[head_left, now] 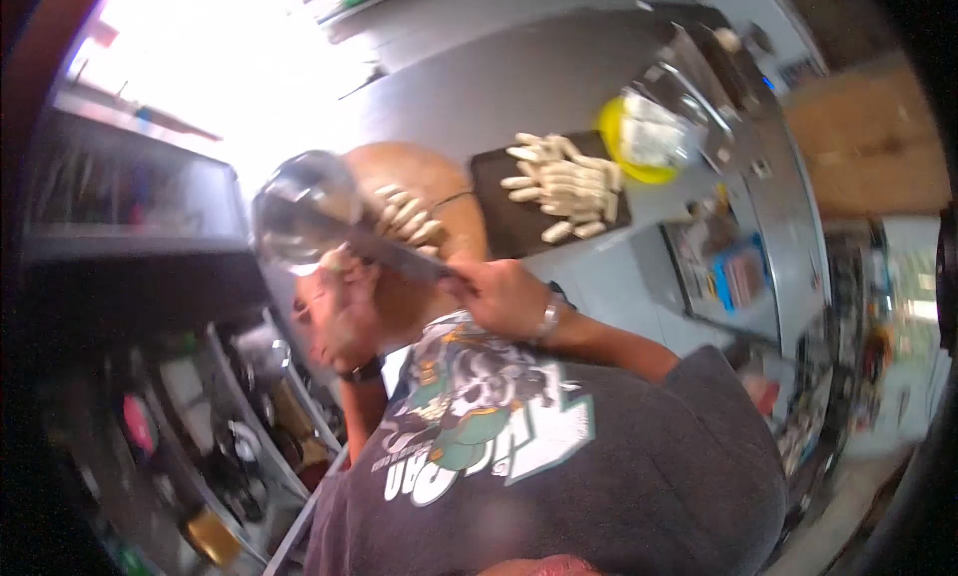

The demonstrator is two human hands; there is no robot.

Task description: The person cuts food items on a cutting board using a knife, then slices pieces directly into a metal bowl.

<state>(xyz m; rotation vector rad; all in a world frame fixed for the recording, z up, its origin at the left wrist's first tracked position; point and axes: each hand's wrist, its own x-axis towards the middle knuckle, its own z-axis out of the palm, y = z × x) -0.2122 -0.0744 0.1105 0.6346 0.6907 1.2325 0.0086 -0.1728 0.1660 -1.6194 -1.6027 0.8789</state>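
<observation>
My right hand (507,295), with a bracelet at the wrist, is closed round the handle of a wide-bladed knife (384,249). The blade points left, across the front of a round wooden board (469,227). Close below the blade is my left hand (341,312), smeared by motion, its fingers bent together; a pale bit shows at the fingertips, too blurred to name. Beyond it stands a shiny round bowl (304,205). Several pale finger-shaped rolls (407,215) lie on the board. More pale rolls (567,185) are piled on a dark tray (496,222) to the right.
A yellow plate (654,174) with a white plastic-wrapped bundle (654,132) stands past the tray on the metal worktop (479,87). A blue basket (740,275) sits on a lower shelf at right. Crowded racks (230,426) run along the left.
</observation>
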